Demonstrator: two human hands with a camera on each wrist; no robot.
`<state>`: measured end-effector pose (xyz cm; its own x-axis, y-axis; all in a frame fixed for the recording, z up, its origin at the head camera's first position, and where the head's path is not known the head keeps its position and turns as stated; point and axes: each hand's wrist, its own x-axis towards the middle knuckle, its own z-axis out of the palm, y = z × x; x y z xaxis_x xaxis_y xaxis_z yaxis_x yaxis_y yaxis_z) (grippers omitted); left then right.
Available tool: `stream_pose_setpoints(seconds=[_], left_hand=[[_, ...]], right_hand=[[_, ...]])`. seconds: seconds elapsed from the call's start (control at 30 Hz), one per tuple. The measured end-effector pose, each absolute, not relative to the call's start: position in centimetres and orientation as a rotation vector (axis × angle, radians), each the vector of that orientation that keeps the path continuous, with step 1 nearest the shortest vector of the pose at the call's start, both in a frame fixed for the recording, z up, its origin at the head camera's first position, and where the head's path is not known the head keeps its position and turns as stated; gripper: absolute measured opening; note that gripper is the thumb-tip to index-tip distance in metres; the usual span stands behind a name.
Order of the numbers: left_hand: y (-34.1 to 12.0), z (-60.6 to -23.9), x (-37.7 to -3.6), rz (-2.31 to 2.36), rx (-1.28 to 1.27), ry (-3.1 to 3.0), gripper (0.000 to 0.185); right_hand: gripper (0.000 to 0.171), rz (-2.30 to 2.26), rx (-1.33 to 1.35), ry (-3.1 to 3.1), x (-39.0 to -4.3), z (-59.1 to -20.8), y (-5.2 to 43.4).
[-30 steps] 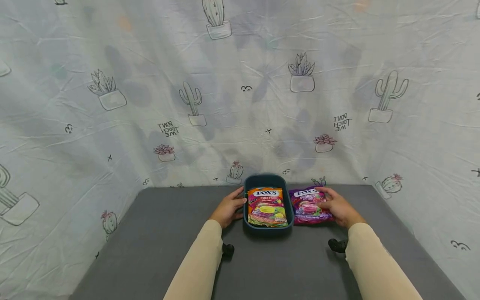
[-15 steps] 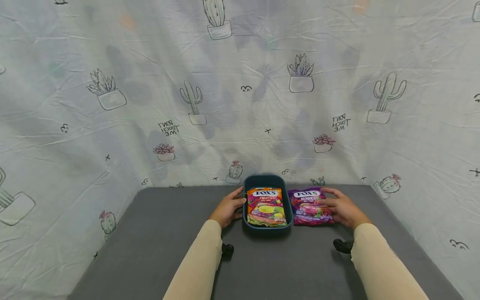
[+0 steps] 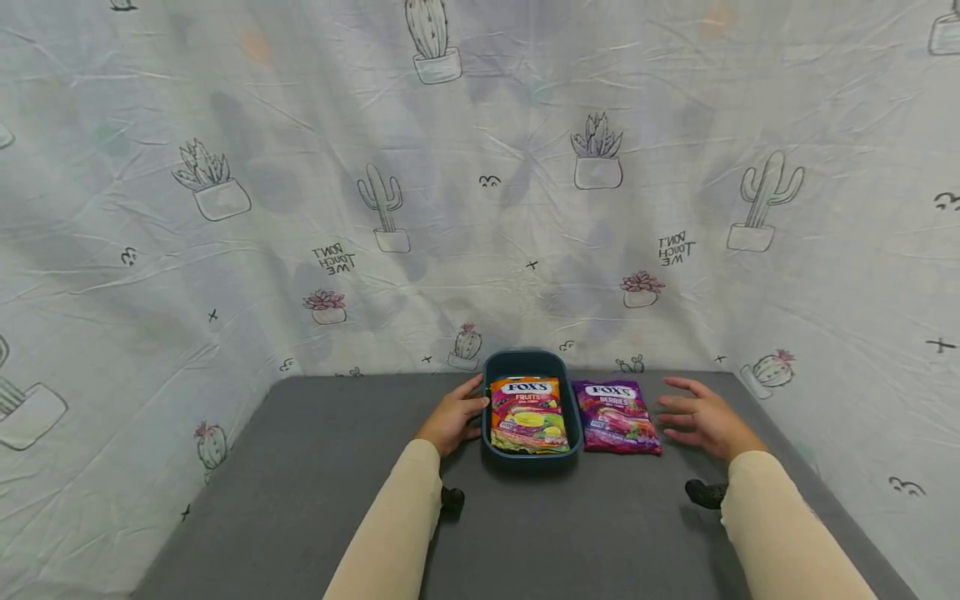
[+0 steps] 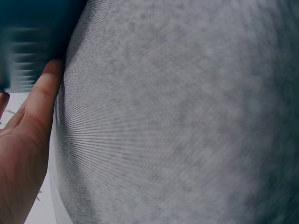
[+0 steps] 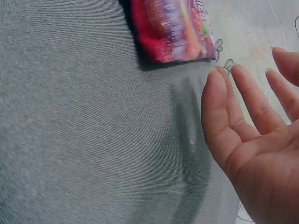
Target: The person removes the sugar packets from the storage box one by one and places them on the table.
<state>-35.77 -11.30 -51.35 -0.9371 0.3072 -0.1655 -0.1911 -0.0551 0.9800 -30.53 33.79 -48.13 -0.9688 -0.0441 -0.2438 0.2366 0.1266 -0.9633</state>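
A dark teal tray [image 3: 530,360] stands at the back of the grey table, with an orange Fox's Fruits candy bag [image 3: 527,414] lying in it. My left hand [image 3: 453,417] rests against the tray's left wall, a finger touching it [image 4: 46,88]. A purple Fox's Berries bag [image 3: 617,416] [image 5: 173,28] lies flat on the table just right of the tray. My right hand [image 3: 705,421] [image 5: 252,135] hovers to the right of that bag with fingers spread and straight, holding nothing.
The grey table [image 3: 315,500] is closed in at the back and both sides by a white cactus-print cloth [image 3: 480,192]. Bare tabletop stretches in front of the tray and to its left.
My right hand has let go of the purple bag and drawn away to the right, opening its fingers. The bag now lies alone. My left hand has stayed at the tray.
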Motion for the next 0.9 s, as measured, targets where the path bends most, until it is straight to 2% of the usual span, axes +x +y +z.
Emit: stream_pose_setpoints(seconds=[0.43,0.9], left_hand=[[-11.4,-50.9,-35.7,2.045,0.111,1.878,0.067],[-11.5,-50.7,-35.7,2.033,0.109,1.887,0.068]], right_hand=[[0.073,-1.902,0.111,2.217,-31.1,-46.5,33.2],[0.071,-1.963,-0.003,2.078,-32.0,-45.0,29.8]])
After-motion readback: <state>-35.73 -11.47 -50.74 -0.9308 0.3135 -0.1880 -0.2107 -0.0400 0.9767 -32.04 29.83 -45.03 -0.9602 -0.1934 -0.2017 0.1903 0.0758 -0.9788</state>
